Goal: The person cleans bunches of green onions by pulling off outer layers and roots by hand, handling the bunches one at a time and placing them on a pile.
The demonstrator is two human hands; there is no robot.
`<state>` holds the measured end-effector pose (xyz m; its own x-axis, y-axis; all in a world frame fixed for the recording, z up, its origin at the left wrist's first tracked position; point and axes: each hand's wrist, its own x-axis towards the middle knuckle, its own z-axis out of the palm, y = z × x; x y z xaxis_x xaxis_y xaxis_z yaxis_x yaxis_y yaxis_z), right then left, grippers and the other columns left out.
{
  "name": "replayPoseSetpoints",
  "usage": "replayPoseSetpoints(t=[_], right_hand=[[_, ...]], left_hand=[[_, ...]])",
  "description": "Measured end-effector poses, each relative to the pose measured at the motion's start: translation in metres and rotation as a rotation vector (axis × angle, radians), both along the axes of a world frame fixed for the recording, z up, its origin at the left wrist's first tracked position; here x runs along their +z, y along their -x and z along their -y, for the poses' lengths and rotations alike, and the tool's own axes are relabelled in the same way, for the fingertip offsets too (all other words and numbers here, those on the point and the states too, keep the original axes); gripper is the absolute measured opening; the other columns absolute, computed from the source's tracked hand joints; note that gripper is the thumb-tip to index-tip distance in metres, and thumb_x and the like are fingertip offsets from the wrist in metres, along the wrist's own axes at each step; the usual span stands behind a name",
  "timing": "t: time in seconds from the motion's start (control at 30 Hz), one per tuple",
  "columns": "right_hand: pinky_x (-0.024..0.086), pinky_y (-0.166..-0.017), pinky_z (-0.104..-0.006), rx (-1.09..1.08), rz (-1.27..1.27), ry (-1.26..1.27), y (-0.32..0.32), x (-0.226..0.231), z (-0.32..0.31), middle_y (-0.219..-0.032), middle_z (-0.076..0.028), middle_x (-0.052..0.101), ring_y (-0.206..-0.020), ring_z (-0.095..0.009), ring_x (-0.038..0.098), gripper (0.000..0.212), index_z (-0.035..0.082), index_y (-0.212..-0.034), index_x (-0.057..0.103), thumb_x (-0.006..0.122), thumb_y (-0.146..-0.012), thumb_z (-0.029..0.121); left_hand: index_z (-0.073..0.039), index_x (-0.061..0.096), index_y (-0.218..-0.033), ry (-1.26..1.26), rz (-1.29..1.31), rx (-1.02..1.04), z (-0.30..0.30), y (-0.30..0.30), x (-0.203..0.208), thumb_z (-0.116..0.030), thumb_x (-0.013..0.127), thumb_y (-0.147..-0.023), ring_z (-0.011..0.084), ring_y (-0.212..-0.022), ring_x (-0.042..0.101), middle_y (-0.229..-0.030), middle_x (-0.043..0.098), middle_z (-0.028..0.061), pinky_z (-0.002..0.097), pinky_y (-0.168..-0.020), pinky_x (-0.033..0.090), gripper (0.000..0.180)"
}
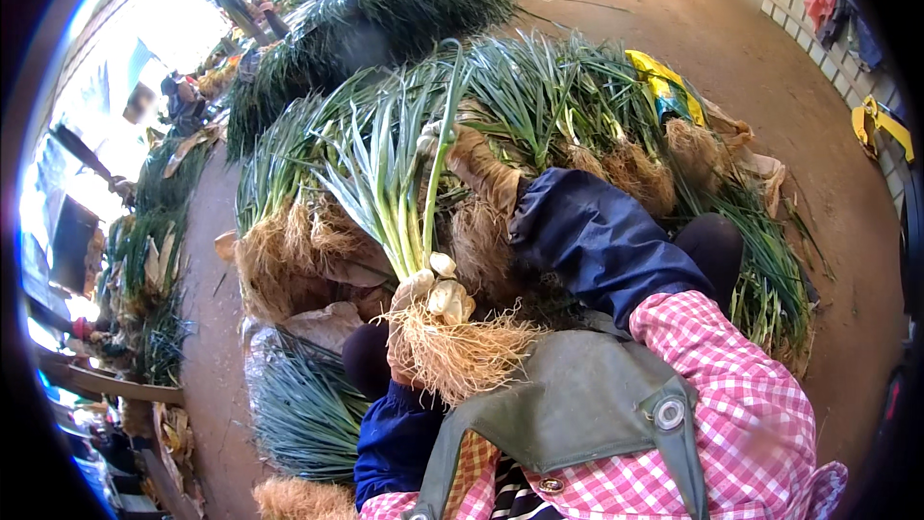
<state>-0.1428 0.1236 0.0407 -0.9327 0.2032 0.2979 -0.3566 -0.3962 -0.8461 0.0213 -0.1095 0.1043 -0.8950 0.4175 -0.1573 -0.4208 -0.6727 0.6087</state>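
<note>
In a pale, soiled glove, my left hand (414, 291) is closed round the lower stalks of a bunch of green onions (390, 197). Its long, straw-coloured roots (462, 351) spread out below the grip, over my lap. The leaves fan up and away to the left. My right hand (481, 166), in a brown-stained glove, reaches in from the right with its fingertips closed on a single green stalk (438, 169) at the bunch's right side. Behind both hands lies a wide heap of more rooted green onions (539, 87).
A darker green pile (385, 14) lies farther back. Another bundle (308, 409) rests beside my left sleeve, and loose plants (770, 279) lie right of my knee. A yellow bag (664, 87) sits on the heap. Brown floor (664, 0) runs toward a tiled wall (818, 34).
</note>
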Motion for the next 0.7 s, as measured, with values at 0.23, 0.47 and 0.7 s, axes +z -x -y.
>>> replayPoseSetpoints(t=[0.23, 0.47, 0.7], right_hand=[[0.052, -0.066, -0.0309, -0.290, -0.024, -0.412, -0.067, 0.089, -0.104, -0.075, -0.004, 0.063, -0.071, -0.015, 0.061, 0.037, 0.009, -0.083, 0.059, 0.042, -0.097, 0.039], [0.047, -0.067, -0.0309, -0.747, 0.221, -0.901, -0.195, 0.101, -0.352, -0.077, -0.003, 0.059, -0.073, -0.016, 0.057, 0.030, 0.010, -0.094, 0.057, 0.049, -0.094, 0.038], [0.051, -0.074, -0.0377, -0.290, 1.229, -1.408, -0.366, 0.015, -0.427, -0.092, -0.011, 0.070, -0.086, -0.024, 0.065, 0.015, 0.008, -0.081, 0.073, 0.075, -0.070, 0.018]], left_hand=[[-0.003, 0.056, -0.113, -0.038, 0.030, 0.033, 0.034, -0.032, -0.011, -0.023, 0.056, -0.090, 0.0183, -0.075, 0.058, -0.090, 0.061, 0.0081, 0.0308, -0.067, 0.049, 0.031], [-0.003, 0.056, -0.113, -0.109, 0.041, -0.045, 0.036, -0.039, -0.009, -0.023, 0.056, -0.090, 0.0178, -0.074, 0.057, -0.089, 0.061, 0.0077, 0.0305, -0.065, 0.049, 0.031], [-0.003, 0.057, -0.112, -0.203, 0.119, -0.265, -0.009, -0.020, -0.025, -0.023, 0.056, -0.090, 0.0174, -0.072, 0.057, -0.087, 0.061, 0.0074, 0.0302, -0.064, 0.049, 0.030]])
